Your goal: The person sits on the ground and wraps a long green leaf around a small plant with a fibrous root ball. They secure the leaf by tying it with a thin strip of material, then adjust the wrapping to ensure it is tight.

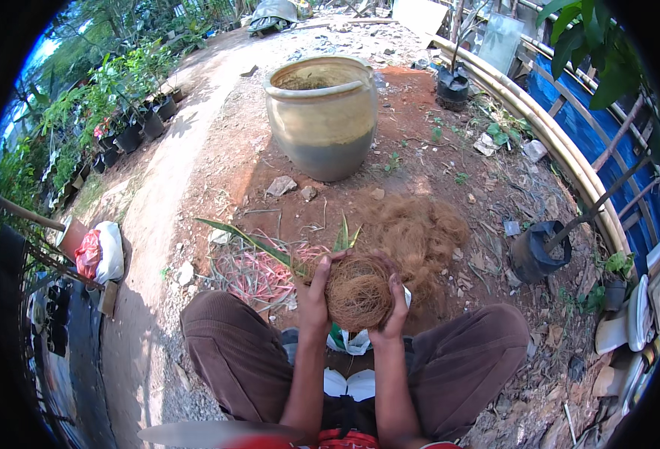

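Observation:
Between my two hands is a rounded ball of brown coconut fibre. My left hand presses on its left side and my right hand on its right. Long green leaves with yellow edges, like those of a snake plant, stick out past the far side of the ball; their base is hidden. A loose heap of the same fibre lies on the soil just beyond my right hand. To the left is a pile of pink and grey-green plastic strings. A white and green plastic bag shows below the ball.
A large glazed clay pot stands ahead, with stones before it. At right are a black planting bag and a bamboo rail. Potted plants line the left; a white plastic bag sits nearer.

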Motion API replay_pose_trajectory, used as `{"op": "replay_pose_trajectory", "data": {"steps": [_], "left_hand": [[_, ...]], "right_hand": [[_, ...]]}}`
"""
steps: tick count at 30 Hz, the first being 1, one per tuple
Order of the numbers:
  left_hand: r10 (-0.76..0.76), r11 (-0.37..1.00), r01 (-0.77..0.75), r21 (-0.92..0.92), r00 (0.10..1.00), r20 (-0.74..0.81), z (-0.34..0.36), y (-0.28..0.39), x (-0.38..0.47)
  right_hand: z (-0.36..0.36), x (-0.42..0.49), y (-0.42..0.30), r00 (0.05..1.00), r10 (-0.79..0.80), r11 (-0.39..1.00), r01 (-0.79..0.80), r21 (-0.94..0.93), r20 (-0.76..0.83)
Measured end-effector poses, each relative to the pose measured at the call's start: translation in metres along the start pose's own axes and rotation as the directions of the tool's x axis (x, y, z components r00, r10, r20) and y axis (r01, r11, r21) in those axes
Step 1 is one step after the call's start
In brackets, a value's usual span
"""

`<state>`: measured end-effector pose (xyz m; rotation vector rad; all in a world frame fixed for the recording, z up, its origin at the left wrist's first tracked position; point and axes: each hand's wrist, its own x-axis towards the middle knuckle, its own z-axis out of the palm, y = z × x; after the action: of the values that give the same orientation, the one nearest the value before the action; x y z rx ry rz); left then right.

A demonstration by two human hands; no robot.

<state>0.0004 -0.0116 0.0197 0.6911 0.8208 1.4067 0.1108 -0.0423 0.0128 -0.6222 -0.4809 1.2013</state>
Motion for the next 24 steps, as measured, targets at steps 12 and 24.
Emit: {"op": "replay_pose_trajectory", "data": {"steps": [12,24], "left_hand": [[0.133,0.991,-0.129,-0.04,0.982,0.136,0.001,0.0,-0.005],[0.234,0.961,-0.269,0.061,0.911,0.339,0.003,0.008,-0.008]], "right_hand": [[-0.003,-0.005,-0.003,0.997,-0.066,0.995,0.063,0.074,0.037],[-0.012,-0.004,-0.006,0.996,0.084,0.989,-0.083,0.125,-0.002]]}}
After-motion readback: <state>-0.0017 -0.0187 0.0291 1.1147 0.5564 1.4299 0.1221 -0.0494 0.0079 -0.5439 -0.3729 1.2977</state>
